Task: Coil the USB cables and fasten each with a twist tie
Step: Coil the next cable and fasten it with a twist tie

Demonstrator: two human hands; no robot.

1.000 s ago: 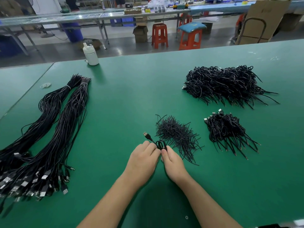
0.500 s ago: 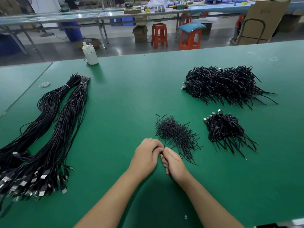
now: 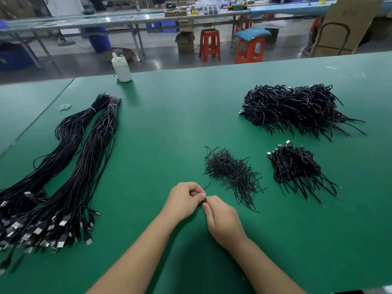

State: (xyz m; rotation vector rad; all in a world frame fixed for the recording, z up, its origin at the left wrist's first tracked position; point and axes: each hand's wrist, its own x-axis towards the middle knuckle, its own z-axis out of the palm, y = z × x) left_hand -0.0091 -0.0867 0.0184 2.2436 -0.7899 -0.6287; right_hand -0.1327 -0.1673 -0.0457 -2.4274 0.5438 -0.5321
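My left hand [image 3: 184, 200] and my right hand [image 3: 222, 219] meet low over the green table [image 3: 169, 128]. Between their fingertips sits a small coiled black USB cable [image 3: 202, 202], almost wholly hidden by the fingers. A thin black strand [image 3: 208, 184] runs up and right from my left hand. A loose heap of black twist ties [image 3: 231, 172] lies just right of the hands. Long straight bundles of black USB cables [image 3: 63, 172] stretch along the left side, plugs toward me.
A small heap of coiled cables [image 3: 297, 166] lies right of the ties, and a large heap of coiled cables [image 3: 297, 109] lies behind it. A white bottle [image 3: 121, 67] stands at the far edge. Some white rubber bands [image 3: 64, 106] lie far left.
The USB plug and coil that showed above my fingers are now covered by both hands. My fingers have closed in around the coil, and my hands shifted slightly toward me.
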